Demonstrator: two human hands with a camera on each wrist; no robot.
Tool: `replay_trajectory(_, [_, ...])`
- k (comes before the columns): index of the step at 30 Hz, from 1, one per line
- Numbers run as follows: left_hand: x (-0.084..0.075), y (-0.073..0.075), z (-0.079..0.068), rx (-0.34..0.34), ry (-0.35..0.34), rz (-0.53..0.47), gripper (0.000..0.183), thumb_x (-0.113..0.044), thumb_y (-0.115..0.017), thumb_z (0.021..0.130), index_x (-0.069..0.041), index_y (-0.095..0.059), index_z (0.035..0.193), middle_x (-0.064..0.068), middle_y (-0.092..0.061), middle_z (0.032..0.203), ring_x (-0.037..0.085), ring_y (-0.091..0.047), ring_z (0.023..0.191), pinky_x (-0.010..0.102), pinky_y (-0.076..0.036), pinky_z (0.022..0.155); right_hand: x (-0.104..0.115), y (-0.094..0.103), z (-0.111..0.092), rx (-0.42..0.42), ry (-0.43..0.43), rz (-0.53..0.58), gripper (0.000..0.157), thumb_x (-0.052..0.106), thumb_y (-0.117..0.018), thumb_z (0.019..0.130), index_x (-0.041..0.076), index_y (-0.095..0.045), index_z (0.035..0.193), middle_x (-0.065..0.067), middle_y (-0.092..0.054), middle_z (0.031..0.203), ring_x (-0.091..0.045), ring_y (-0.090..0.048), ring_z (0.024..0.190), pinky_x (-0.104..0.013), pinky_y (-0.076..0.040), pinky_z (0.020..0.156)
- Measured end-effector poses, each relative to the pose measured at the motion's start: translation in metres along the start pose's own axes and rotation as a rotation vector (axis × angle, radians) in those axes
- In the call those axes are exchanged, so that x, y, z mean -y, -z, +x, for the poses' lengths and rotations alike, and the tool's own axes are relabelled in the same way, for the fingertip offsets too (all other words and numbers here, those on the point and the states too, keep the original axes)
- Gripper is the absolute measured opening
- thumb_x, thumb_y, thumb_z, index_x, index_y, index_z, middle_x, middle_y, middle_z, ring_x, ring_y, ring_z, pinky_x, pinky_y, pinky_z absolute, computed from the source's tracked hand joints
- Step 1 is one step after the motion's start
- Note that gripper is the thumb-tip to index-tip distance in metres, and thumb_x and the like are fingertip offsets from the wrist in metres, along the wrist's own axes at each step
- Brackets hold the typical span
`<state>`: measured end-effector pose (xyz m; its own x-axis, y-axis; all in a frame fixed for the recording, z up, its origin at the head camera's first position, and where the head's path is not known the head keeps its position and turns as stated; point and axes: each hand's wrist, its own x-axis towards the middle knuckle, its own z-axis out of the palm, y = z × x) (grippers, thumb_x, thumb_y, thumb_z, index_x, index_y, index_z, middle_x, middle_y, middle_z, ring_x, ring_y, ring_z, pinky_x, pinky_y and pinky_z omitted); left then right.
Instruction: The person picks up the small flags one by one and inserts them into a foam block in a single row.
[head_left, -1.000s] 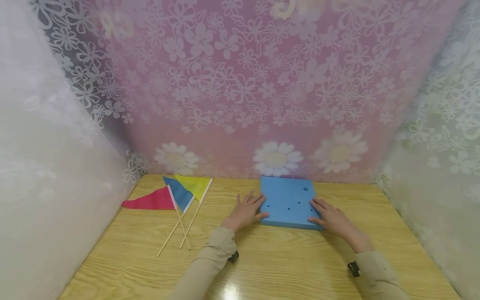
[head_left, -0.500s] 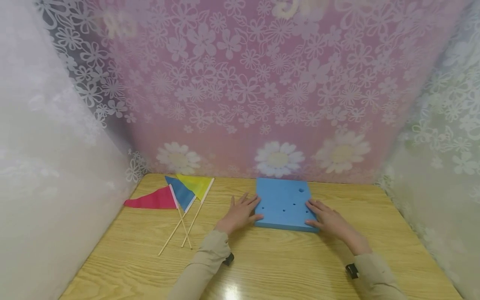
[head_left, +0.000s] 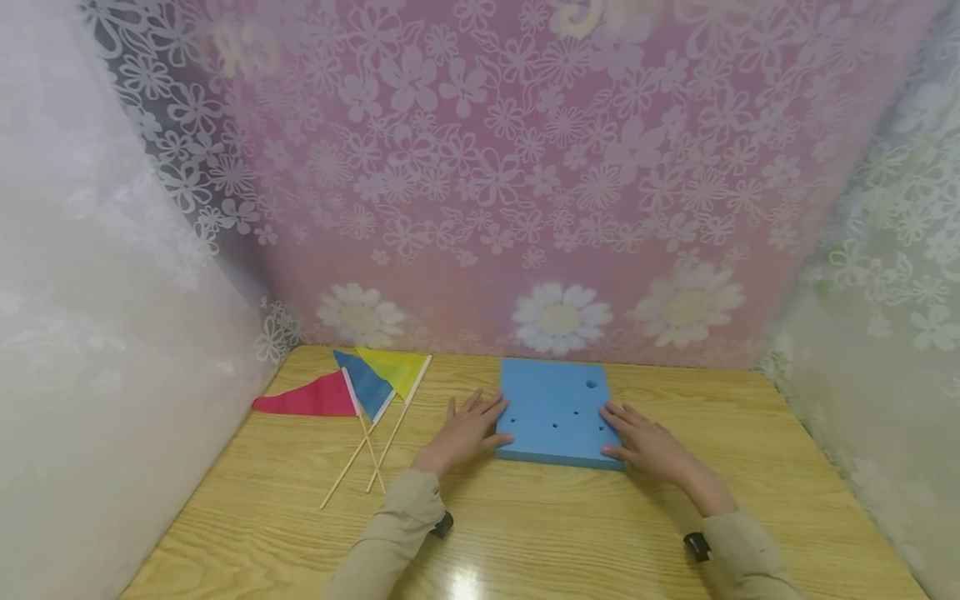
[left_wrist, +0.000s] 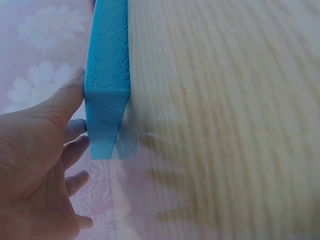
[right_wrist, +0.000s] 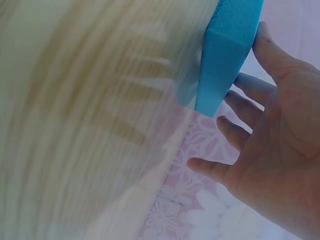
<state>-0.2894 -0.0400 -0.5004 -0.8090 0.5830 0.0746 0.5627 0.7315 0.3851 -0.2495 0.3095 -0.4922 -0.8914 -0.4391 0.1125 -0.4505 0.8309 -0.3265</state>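
A flat square blue foam block point(head_left: 551, 400) lies on the table, with several small holes and one larger hole near its far right corner. My left hand point(head_left: 463, 435) touches its left edge, fingers extended and thumb on the near left corner. On the opposite side, my right hand point(head_left: 648, 446) rests against the right edge with its thumb and fingertips on the top. In the left wrist view, the thumb and fingertips of the left hand point(left_wrist: 45, 145) meet the block's upper edge. The right hand point(right_wrist: 285, 120) is spread in the right wrist view, thumb touching the foam point(right_wrist: 225, 62).
Left of the block lie three small pennant flags on thin sticks: a red flag point(head_left: 311, 395), a blue flag point(head_left: 366, 387) and a yellow flag point(head_left: 397, 369). Their sticks cross on the wood-grain table point(head_left: 540, 542). A pink floral curtain point(head_left: 480, 208) stands behind the table's far edge.
The foam block has slid left and slightly toward me, with both hands moving along at its sides. The flags lie as before.
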Motion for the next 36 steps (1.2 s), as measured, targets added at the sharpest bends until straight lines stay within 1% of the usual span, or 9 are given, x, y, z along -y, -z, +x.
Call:
replay_trajectory(8, [0.003,0.005,-0.012,-0.009,-0.012,-0.012,0.070,-0.046,-0.056,0.102,-0.011,-0.035,0.159,0.008,-0.030,0.165,0.040,-0.016,0.154,0.077,-0.008,0.115,0.007,-0.003,0.001,0.015,-0.003,0.037,0.071,0.037,-0.067,0.097,-0.002,-0.043,0.151,-0.025,-0.035,0.158,-0.053,-0.026,0.145,-0.079,-0.030,0.103])
replay_trajectory(14, [0.008,0.006,-0.020,0.001,0.003,-0.021,0.070,-0.047,-0.056,0.102,-0.013,-0.033,0.159,0.007,-0.028,0.166,0.039,-0.014,0.155,0.076,-0.007,0.116,0.015,-0.003,0.000,0.022,0.005,0.067,0.071,0.035,-0.068,0.097,-0.002,-0.042,0.152,-0.026,-0.035,0.158,-0.054,-0.025,0.145,-0.079,-0.028,0.105])
replay_trajectory(23, [0.010,0.006,-0.029,-0.005,0.013,-0.007,0.071,-0.048,-0.056,0.102,-0.012,-0.033,0.159,0.007,-0.028,0.166,0.038,-0.014,0.155,0.076,-0.007,0.116,0.024,-0.005,-0.001,0.036,-0.012,0.031,0.072,0.040,-0.066,0.098,0.000,-0.041,0.153,-0.023,-0.035,0.159,-0.052,-0.025,0.146,-0.080,-0.027,0.104])
replay_trajectory(32, [0.010,0.007,-0.042,-0.019,0.010,-0.039,0.070,-0.046,-0.056,0.102,-0.012,-0.033,0.159,0.007,-0.028,0.166,0.039,-0.013,0.155,0.076,-0.005,0.116,0.034,-0.007,-0.007,0.039,-0.014,0.041,0.074,0.042,-0.066,0.097,0.003,-0.040,0.154,-0.020,-0.034,0.160,-0.052,-0.024,0.146,-0.081,-0.026,0.105])
replay_trajectory(36, [0.010,0.007,-0.047,-0.017,0.013,-0.050,0.070,-0.045,-0.057,0.102,-0.012,-0.033,0.159,0.008,-0.028,0.166,0.039,-0.013,0.155,0.076,-0.005,0.116,0.036,-0.010,-0.009,0.024,-0.003,0.030,0.074,0.042,-0.066,0.097,0.003,-0.042,0.153,-0.020,-0.035,0.160,-0.053,-0.025,0.145,-0.081,-0.027,0.104])
